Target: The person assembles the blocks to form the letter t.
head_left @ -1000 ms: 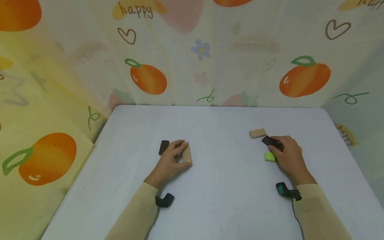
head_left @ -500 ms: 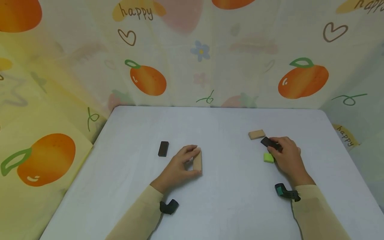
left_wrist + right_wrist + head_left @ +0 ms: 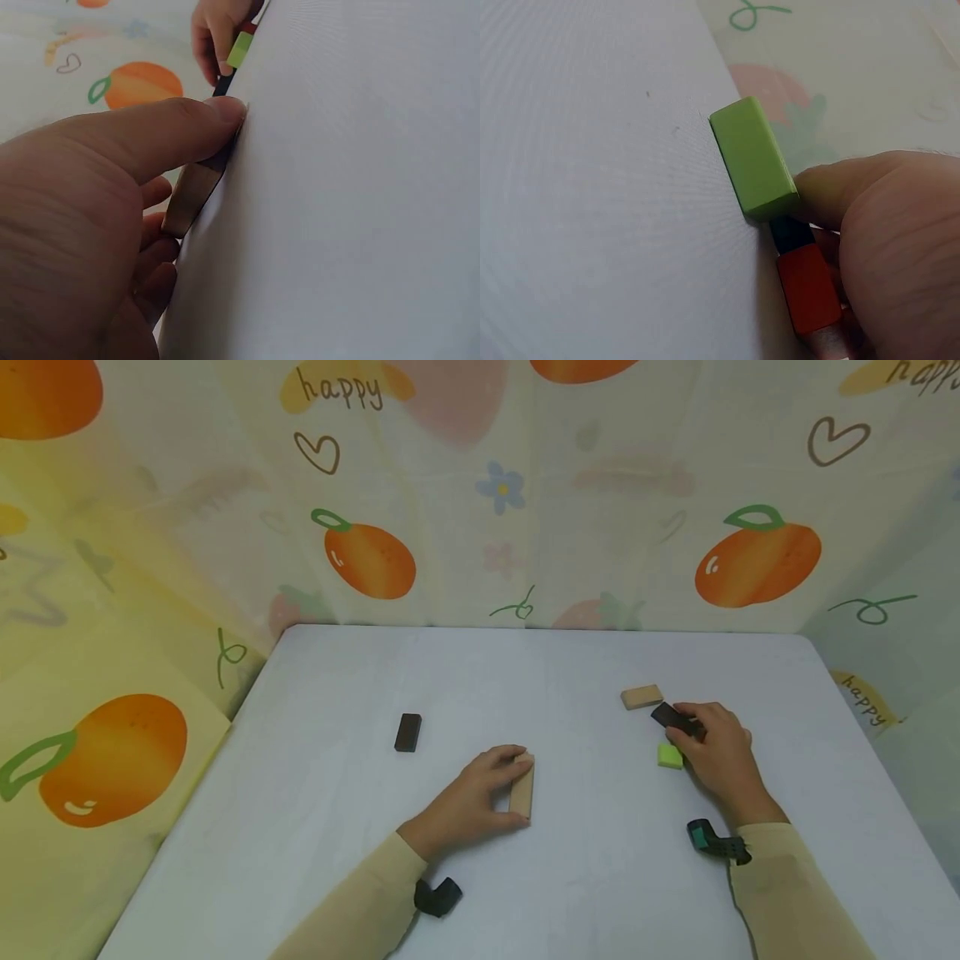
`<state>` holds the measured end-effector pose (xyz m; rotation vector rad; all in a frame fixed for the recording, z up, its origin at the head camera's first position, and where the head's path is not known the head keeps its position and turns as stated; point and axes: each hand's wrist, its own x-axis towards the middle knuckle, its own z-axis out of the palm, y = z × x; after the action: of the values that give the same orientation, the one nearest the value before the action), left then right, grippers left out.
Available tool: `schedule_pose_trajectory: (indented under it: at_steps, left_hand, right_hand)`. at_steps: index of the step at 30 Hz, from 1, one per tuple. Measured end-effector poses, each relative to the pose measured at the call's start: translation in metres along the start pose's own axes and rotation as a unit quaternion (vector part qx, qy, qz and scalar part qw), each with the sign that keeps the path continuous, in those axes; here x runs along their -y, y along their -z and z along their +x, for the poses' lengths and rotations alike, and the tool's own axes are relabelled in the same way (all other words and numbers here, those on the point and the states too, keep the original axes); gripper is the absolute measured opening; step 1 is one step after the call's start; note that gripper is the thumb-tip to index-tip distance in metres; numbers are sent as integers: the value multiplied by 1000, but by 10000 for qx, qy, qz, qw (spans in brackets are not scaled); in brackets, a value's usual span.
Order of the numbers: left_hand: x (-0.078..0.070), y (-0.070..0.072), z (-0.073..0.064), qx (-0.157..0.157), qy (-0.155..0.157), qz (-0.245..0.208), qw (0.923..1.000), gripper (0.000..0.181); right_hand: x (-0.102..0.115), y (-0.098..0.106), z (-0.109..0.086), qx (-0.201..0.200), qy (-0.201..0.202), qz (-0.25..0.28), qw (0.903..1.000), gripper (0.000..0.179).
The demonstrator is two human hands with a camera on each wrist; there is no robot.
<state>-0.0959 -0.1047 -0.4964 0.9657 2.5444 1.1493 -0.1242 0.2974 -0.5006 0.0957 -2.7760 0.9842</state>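
Between thumb and fingertips, my left hand (image 3: 476, 793) holds a light wooden block (image 3: 522, 789) low at the table's middle; its brown end (image 3: 191, 196) shows in the left wrist view. On the right side, my right hand (image 3: 722, 764) pinches a black block (image 3: 669, 717). A lime green block (image 3: 670, 756) lies close by its thumb, and another light wooden block (image 3: 641, 697) is just beyond the black one's far end. In the right wrist view a red block (image 3: 810, 289) shows beside my fingers, near the green block; the right hand covers it in the head view.
A second black block (image 3: 408, 732) lies on the left part of the white table (image 3: 337, 677), behind and left of my left hand. A patterned cloth (image 3: 615, 493) with oranges hangs behind the table and along its left side.
My left hand has moved right and nearer to me with the wooden block, away from the black block on the left. The right hand stays in place on its black block.
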Motion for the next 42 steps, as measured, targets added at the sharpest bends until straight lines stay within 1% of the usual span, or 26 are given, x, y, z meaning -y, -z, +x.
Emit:
schedule_pose_trajectory:
  at_steps: [2,7,11,16,21,24,27,30,34,37,42]
  left_hand:
    - [0,-1,-1,18,-46,176,9998,80]
    - [1,-2,-1,-16,-130,406,9991,82]
    - [0,-3,-1,-39,-147,478,9987,83]
    - [1,-3,-2,-26,-146,535,9985,85]
    - [3,0,-7,-20,-149,606,9980,80]
    - [3,3,-10,-96,-287,567,9979,74]
    - [2,4,-10,-184,-466,507,9975,70]
    - [1,3,-9,-205,-509,446,9975,68]
    - [-1,1,-8,-177,-394,387,9983,66]
    - [-2,1,-8,-176,-360,416,9983,67]
    - [-2,-1,-7,-186,-397,447,9980,66]
  right_hand:
    - [0,0,0,7,3,-1,10000,42]
    - [0,0,0,-2,57,-3,10000,39]
    - [0,1,0,-58,147,22,9999,39]
    - [3,2,0,-205,267,187,9993,40]
    - [7,1,0,-388,373,313,9981,39]
    - [10,0,0,-516,489,388,9967,38]
    - [17,-1,1,-548,646,448,9954,37]
    - [25,-2,1,-426,807,479,9947,37]
    - [34,-6,1,-122,930,455,9946,36]
    - [39,-11,0,73,1042,443,9935,37]
    - [53,-21,-1,409,1207,452,9908,36]
